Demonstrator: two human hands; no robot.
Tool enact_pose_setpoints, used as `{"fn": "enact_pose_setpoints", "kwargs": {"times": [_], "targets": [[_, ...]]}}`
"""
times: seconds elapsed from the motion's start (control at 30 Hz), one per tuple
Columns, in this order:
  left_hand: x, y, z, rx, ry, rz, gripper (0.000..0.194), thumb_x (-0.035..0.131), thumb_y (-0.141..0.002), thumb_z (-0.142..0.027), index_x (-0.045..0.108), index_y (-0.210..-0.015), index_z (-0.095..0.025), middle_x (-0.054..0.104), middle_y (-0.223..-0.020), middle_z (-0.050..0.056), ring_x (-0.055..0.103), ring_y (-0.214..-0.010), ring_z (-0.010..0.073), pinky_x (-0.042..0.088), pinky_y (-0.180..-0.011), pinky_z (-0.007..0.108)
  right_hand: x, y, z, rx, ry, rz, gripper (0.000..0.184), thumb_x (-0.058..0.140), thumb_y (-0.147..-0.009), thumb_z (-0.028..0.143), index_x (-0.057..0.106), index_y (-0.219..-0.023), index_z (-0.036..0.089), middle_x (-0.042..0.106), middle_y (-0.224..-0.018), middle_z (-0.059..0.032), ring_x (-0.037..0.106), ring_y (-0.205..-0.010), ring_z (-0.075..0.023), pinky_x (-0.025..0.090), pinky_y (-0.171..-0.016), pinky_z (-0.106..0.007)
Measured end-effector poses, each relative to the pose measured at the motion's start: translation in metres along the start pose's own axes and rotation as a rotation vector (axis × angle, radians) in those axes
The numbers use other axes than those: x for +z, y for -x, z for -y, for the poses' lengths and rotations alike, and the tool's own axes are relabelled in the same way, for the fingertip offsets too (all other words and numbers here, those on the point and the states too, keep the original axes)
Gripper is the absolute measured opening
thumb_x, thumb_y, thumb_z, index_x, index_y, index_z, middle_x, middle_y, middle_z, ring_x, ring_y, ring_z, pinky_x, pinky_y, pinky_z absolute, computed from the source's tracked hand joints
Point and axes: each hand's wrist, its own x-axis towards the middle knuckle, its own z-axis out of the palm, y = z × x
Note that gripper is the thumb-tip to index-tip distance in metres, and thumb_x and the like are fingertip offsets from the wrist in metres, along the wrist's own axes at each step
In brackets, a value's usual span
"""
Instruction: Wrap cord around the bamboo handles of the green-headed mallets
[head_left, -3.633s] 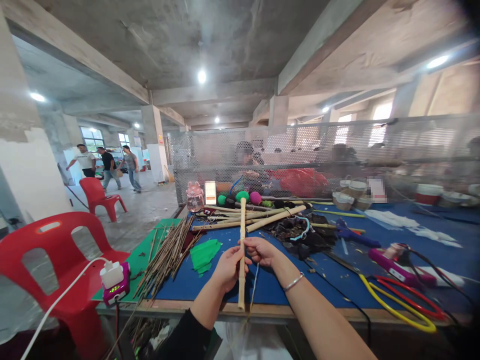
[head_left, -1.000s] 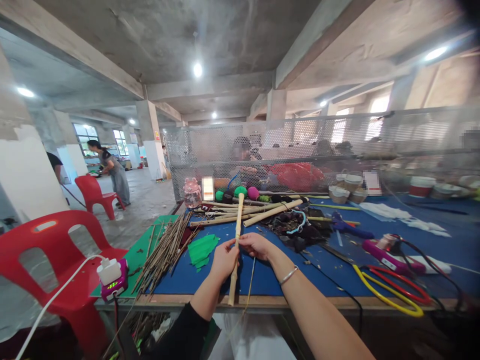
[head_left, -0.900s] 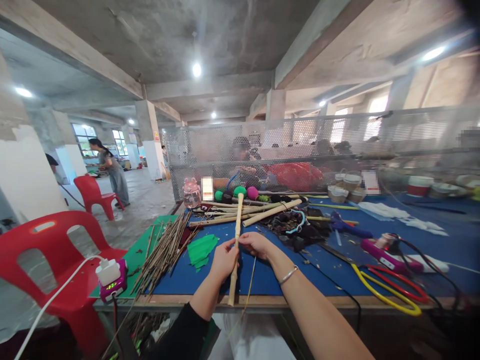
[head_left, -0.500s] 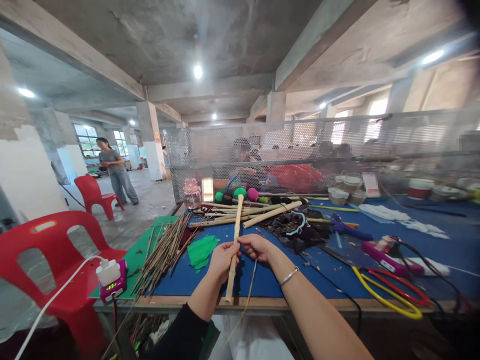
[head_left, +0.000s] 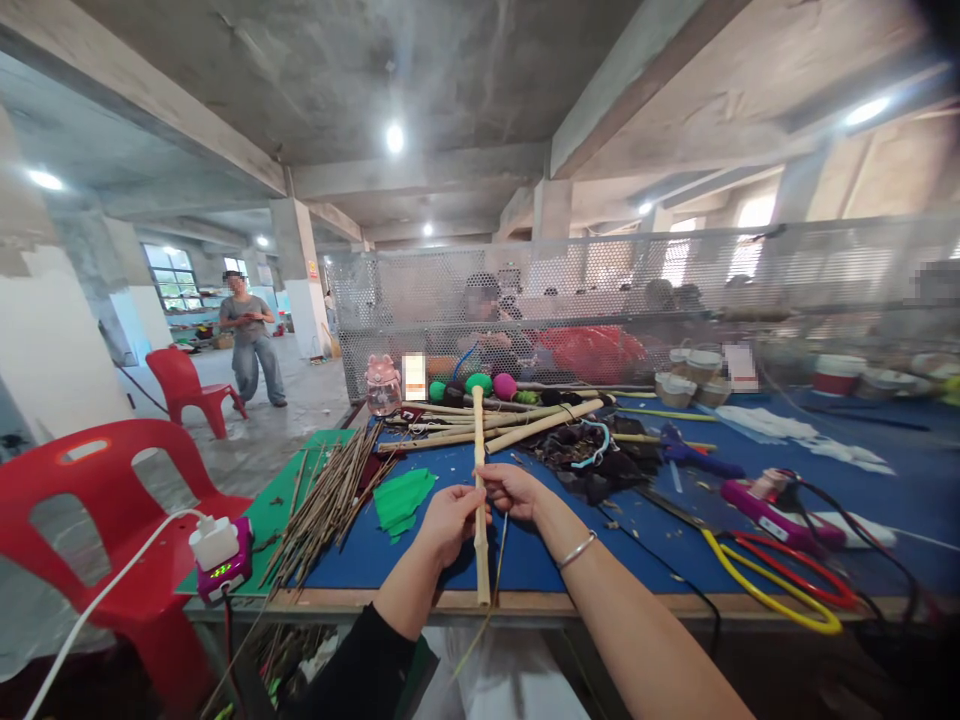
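A pale bamboo stick with knobby joints points away from me over the front edge of the table. My left hand is closed around its middle, thumb on top. Just above, my right hand pinches against the stick's right side, holding a thin yellowish strip that trails down past the table edge. Its pinched end is hidden by the fingers. Beyond the stick's far tip sits a green ball. A green cloth lies left of my hands.
Thin twigs are heaped at the left. Thicker bamboo poles and dark scraps lie behind. To the right are shears with yellow and red handles and a purple power strip. A mesh screen stands at the back; a person stands far left.
The near end of the bamboo stick has swung right, and both hands have shifted slightly with it. The thin strip hangs closer to the stick. The standing person has turned and moved right.
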Motion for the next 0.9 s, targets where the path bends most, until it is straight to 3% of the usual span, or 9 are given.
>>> {"fn": "enact_pose_setpoints", "kwargs": {"times": [0.13, 0.27, 0.37, 0.6, 0.73, 0.9], "targets": [[-0.0034, 0.0002, -0.0041, -0.061, 0.139, 0.061, 0.020, 0.062, -0.068, -0.029, 0.057, -0.070, -0.010, 0.058, -0.056, 0.002, 0.050, -0.043, 0.0053, 0.034, -0.040, 0.015, -0.0005, 0.0013, 0.0006, -0.043, -0.053, 0.123, 0.017, 0.058, -0.071, 0.027, 0.051, -0.078, 0.012, 0.026, -0.042, 0.0106, 0.015, -0.034, -0.0009, 0.006, -0.032, -0.012], [-0.0045, -0.0003, -0.0002, -0.095, 0.084, 0.051, 0.027, 0.061, -0.068, -0.038, 0.055, -0.071, -0.012, 0.057, -0.053, 0.001, 0.048, -0.039, 0.0064, 0.031, -0.035, 0.016, -0.0026, -0.0011, -0.0029, -0.061, 0.017, 0.067, 0.024, 0.064, -0.066, 0.028, 0.044, -0.065, 0.014, 0.026, -0.042, 0.0106, 0.014, -0.034, -0.0006, 0.004, -0.033, -0.013], [-0.0036, 0.0005, 0.0023, -0.049, -0.020, 0.012, 0.032, 0.067, -0.062, -0.040, 0.051, -0.064, -0.013, 0.054, -0.045, -0.001, 0.042, -0.033, 0.0052, 0.027, -0.033, 0.015, -0.0025, -0.0016, -0.0038, -0.068, 0.019, 0.036, 0.029, 0.065, -0.064, 0.027, 0.039, -0.061, 0.016, 0.024, -0.041, 0.0112, 0.013, -0.034, -0.0005, 0.004, -0.033, -0.014], [-0.0051, 0.0015, -0.0029, -0.074, 0.130, 0.123, 0.022, 0.061, -0.069, -0.031, 0.057, -0.073, -0.009, 0.059, -0.055, 0.003, 0.049, -0.042, 0.0065, 0.035, -0.040, 0.016, 0.0022, 0.0024, -0.0004, -0.056, -0.045, 0.117, 0.022, 0.061, -0.069, 0.030, 0.048, -0.075, 0.013, 0.024, -0.041, 0.0117, 0.014, -0.034, -0.0010, 0.005, -0.033, -0.013], [-0.0038, -0.0004, 0.0008, -0.102, 0.047, 0.051, 0.028, 0.062, -0.068, -0.037, 0.056, -0.075, -0.011, 0.058, -0.055, 0.002, 0.051, -0.042, 0.0078, 0.033, -0.038, 0.017, 0.0020, -0.0003, -0.0030, -0.077, 0.043, 0.051, 0.026, 0.064, -0.065, 0.029, 0.042, -0.065, 0.015, 0.026, -0.041, 0.0112, 0.015, -0.034, -0.0007, 0.004, -0.033, -0.014], [-0.0036, -0.0015, 0.0044, 0.009, -0.111, -0.008, 0.034, 0.070, -0.057, -0.040, 0.052, -0.066, -0.013, 0.054, -0.045, -0.001, 0.041, -0.033, 0.0054, 0.025, -0.034, 0.017, 0.0006, -0.0038, -0.0057, -0.080, 0.086, 0.034, 0.030, 0.065, -0.065, 0.032, 0.040, -0.063, 0.016, 0.026, -0.041, 0.0111, 0.014, -0.034, -0.0008, 0.004, -0.033, -0.015]]}}
